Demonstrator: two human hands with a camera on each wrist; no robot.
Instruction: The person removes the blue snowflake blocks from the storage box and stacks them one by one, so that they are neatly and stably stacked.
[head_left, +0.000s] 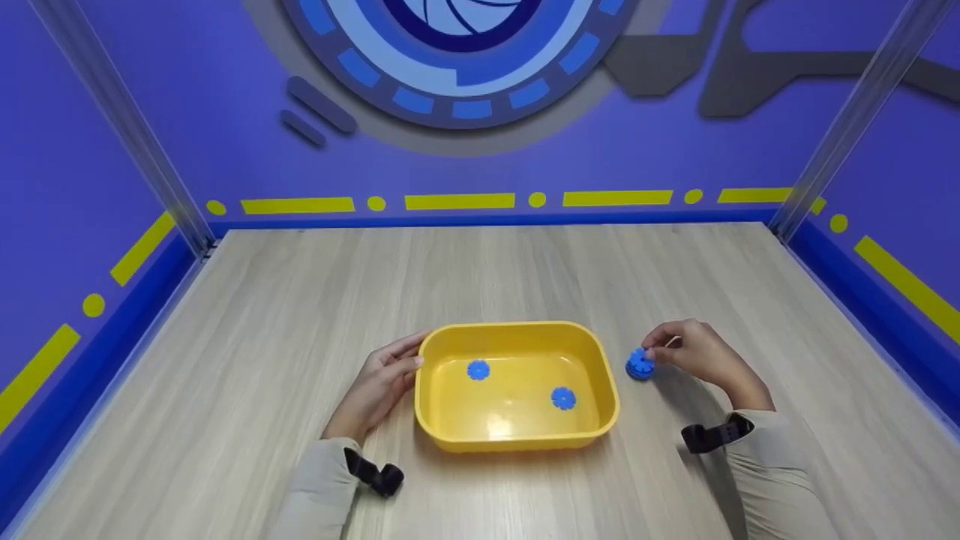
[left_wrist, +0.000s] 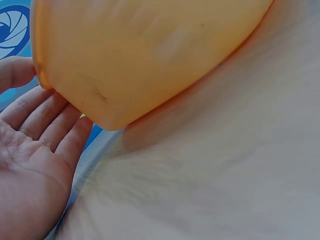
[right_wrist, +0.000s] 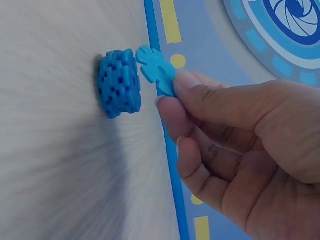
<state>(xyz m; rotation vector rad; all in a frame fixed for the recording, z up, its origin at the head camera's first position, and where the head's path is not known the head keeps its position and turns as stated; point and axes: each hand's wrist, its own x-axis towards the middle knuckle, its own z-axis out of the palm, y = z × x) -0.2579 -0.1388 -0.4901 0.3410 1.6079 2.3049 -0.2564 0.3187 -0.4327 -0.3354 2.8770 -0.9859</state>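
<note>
A yellow plastic basin (head_left: 517, 442) stands on the table, with two blue snowflake-shaped discs lying apart on its floor: one disc (head_left: 478, 370) at the left, another disc (head_left: 563, 398) at the right. My left hand (head_left: 382, 386) holds the basin's left edge, thumb at the rim and fingers along the outer wall. To the basin's right, my right hand (head_left: 697, 352) pinches one blue snowflake disc (right_wrist: 156, 70) between thumb and index finger. Close beside that disc, a stack of several like discs (right_wrist: 119, 84) stands on the table, a narrow gap between them in the right wrist view.
The wood-grain table (head_left: 315, 277) reaches back to a blue panel wall (head_left: 225, 150) with yellow markings. Side panels rise at left and right. Each wrist wears a black strap; one strap (head_left: 371, 471) is on the left, the other strap (head_left: 716, 433) on the right.
</note>
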